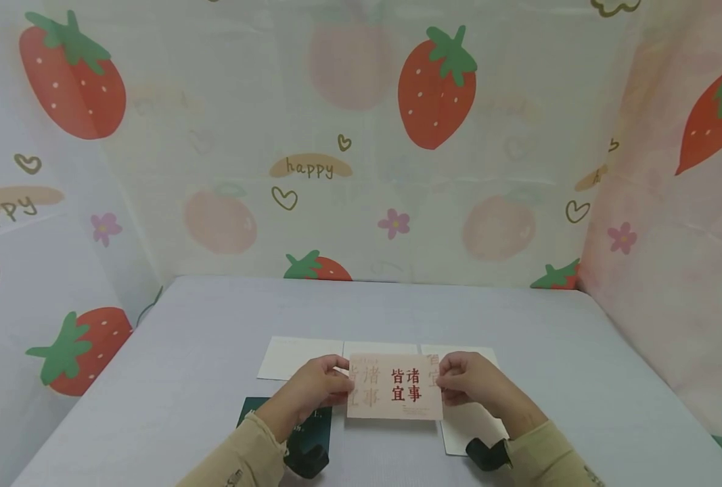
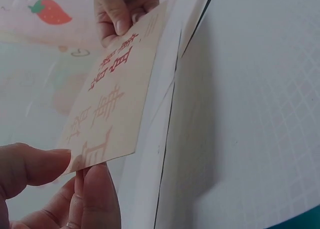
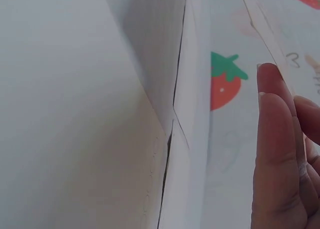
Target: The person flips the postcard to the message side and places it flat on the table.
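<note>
A pale pink postcard [image 1: 395, 406] with red and faded Chinese characters is held up above the table by both hands. My left hand [image 1: 312, 389] pinches its left edge between thumb and fingers; the left wrist view shows the thumb on the printed face of the postcard [image 2: 115, 104]. At the opposite edge, my right hand [image 1: 473, 379] pinches it the same way. In the right wrist view, the fingers [image 3: 277, 139] lie behind the card, which appears nearly edge-on. Below my left wrist lies a dark green card [image 1: 318, 426] with white writing, partly covered by the arm.
Behind the postcard, a row of white cards [image 1: 300, 358] lies on the white table [image 1: 214, 311]. Another white card [image 1: 473, 429] sits nearer, partly under my right hand. Strawberry-printed cloth [image 1: 354, 223] walls the back and sides.
</note>
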The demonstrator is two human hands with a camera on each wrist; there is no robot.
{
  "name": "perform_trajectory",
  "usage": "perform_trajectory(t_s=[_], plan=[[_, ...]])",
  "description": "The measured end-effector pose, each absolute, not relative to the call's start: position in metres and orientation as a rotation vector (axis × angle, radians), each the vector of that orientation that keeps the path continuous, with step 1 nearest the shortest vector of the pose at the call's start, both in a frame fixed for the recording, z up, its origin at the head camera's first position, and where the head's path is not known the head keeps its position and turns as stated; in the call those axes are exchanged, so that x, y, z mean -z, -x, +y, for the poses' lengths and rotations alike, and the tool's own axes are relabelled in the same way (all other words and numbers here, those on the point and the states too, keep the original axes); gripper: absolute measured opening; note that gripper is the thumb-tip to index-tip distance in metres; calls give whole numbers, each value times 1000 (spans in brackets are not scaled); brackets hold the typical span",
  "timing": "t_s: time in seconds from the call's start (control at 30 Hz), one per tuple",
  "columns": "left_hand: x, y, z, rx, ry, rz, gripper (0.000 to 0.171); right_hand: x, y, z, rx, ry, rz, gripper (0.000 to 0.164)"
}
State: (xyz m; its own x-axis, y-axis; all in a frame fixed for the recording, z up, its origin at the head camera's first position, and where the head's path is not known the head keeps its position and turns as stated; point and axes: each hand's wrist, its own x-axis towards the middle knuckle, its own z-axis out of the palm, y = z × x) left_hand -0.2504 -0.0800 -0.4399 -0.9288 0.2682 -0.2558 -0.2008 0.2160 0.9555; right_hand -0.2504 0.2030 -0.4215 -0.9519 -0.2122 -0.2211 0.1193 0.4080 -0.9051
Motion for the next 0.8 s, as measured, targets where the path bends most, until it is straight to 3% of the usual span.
perform_trajectory(t_s=[0.23,0.5,0.8], plan=[[440,251,-80,-1774,-71,2115,32,419,251,204,1577,22,2391,6],[440,249,-80,-1795,-110,2126,14,417,251,203,1581,-3,2394,5],[441,253,-83,-1752,-104,2160,14,417,252,208,1575,87,2380,13]])
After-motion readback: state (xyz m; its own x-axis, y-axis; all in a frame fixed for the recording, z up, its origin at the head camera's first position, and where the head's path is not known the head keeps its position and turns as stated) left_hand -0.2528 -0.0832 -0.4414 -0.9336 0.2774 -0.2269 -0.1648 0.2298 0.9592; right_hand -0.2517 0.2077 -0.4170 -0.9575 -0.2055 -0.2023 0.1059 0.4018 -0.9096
